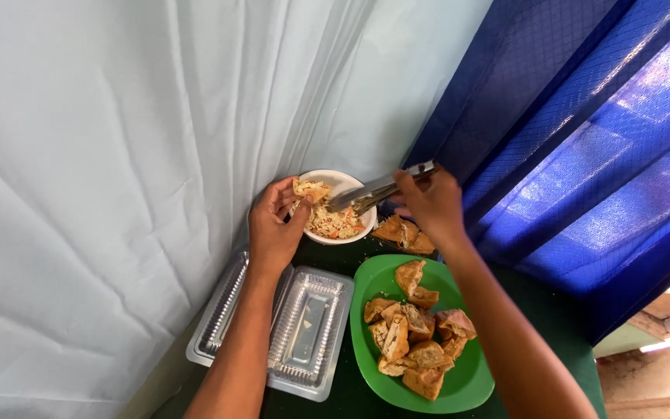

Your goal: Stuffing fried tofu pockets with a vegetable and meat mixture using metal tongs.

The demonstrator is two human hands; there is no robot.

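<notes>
Gripping a single fried pastry pocket (pixel 311 190) between thumb and fingers, the left hand (pixel 274 229) holds it over the near rim of one white bowl (pixel 348 180). The right hand (pixel 430 206) is closed around one pair of metal tongs (pixel 374 192), whose tips reach down and leftward into the bowl, ending just beside the held pocket. Inside the bowl lies a heap of pale shredded filling (pixel 333 223) with orange flecks, directly under the tong tips and between the two hands.

Just beyond the right hand's wrist, two more fried pieces (pixel 403 234) lie on the dark green surface (pixel 568 326), close to the bowl. Nearer the person, one round green plate (pixel 471 384) carries a pile of fried pieces (pixel 416 337), roughly ten, though the overlap makes an exact count uncertain. Left of the plate, under the left forearm, sits one clear plastic clamshell container (pixel 308 334), lying open in two halves. A pale cloth (pixel 118 155) hangs behind at left and a blue curtain (pixel 583 116) at right.
</notes>
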